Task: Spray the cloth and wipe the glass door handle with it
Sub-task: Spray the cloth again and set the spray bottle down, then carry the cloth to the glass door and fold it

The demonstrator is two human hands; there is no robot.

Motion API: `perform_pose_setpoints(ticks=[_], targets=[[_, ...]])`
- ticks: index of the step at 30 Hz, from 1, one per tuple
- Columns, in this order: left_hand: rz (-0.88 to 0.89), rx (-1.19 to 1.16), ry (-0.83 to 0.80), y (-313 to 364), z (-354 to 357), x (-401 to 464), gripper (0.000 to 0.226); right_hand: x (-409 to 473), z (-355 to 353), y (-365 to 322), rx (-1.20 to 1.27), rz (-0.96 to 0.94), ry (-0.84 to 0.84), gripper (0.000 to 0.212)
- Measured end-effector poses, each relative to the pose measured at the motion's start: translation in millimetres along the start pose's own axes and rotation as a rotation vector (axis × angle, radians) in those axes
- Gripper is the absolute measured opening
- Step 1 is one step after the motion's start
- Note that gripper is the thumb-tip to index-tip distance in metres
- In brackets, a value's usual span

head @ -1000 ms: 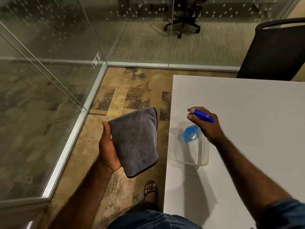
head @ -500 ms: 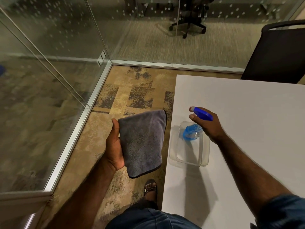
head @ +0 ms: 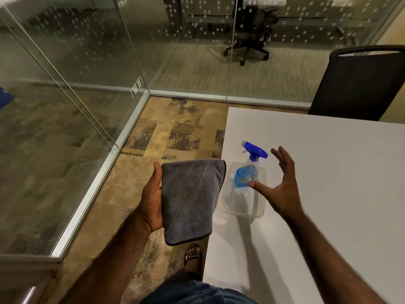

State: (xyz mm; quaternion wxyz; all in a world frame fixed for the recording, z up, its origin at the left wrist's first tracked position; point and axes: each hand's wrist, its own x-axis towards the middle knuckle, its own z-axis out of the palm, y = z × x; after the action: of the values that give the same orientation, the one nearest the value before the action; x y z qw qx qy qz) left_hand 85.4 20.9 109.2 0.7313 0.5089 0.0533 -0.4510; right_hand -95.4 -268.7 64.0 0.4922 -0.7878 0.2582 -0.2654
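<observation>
My left hand (head: 151,200) holds a folded grey cloth (head: 190,198) upright over the carpet, just left of the table's edge. A spray bottle (head: 248,170) with a blue trigger head and blue liquid stands in a clear plastic tray (head: 260,207) near the left edge of the white table (head: 328,183). My right hand (head: 282,185) hovers beside the bottle on its right, fingers spread, holding nothing; the thumb tip overlaps the bottle's body. The glass door (head: 50,119) stands at the left; no handle shows.
Glass partitions with a metal floor rail (head: 98,185) run along the left and far side. A black chair (head: 359,84) stands at the table's far right. An office chair (head: 249,40) sits beyond the glass. My sandalled foot (head: 192,255) is on the carpet.
My right hand let go of the spray bottle's blue head and opened to its right; the bottle now stands alone in the tray. The cloth in my left hand drifted slightly toward the table.
</observation>
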Motion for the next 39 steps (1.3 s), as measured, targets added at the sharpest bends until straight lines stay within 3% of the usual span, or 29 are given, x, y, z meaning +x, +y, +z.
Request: perform_pose_setpoints(ticks=[5,13,18,22,24,28,31,33,36,39], targets=[[-0.068,0.000,-0.084,-28,11,-22,0.107,-31,10,-31,0.023,-0.116,-0.188,0.111],[-0.140,0.025,-0.102,-69,22,-66,0.108,-44,37,-75,-0.185,-0.138,-0.756,0.106],[-0.158,0.021,-0.110,-81,16,-93,0.103,-49,54,-92,-0.291,-0.163,-0.949,0.082],[-0.177,0.086,-0.107,-81,-2,-113,0.103,-59,68,-96,-0.376,-0.187,-1.017,0.040],[-0.146,0.149,-0.062,-81,-16,-123,0.093,-65,73,-100,-0.334,-0.143,-1.042,0.036],[-0.001,0.344,-0.068,-74,-54,-147,0.041,-70,87,-114,-0.246,-0.139,-1.020,0.051],[0.067,0.690,-0.011,-65,-85,-160,0.039,-72,103,-130,-0.184,-0.149,-0.996,0.053],[0.132,0.819,0.092,-60,-108,-167,0.035,-73,120,-140,-0.189,-0.188,-0.986,0.038],[0.238,0.685,0.187,-49,-142,-187,0.017,-77,151,-159,-0.167,-0.186,-1.022,0.015],[0.335,0.618,0.287,-30,-176,-211,0.010,-89,187,-182,-0.156,-0.179,-1.094,0.017]])
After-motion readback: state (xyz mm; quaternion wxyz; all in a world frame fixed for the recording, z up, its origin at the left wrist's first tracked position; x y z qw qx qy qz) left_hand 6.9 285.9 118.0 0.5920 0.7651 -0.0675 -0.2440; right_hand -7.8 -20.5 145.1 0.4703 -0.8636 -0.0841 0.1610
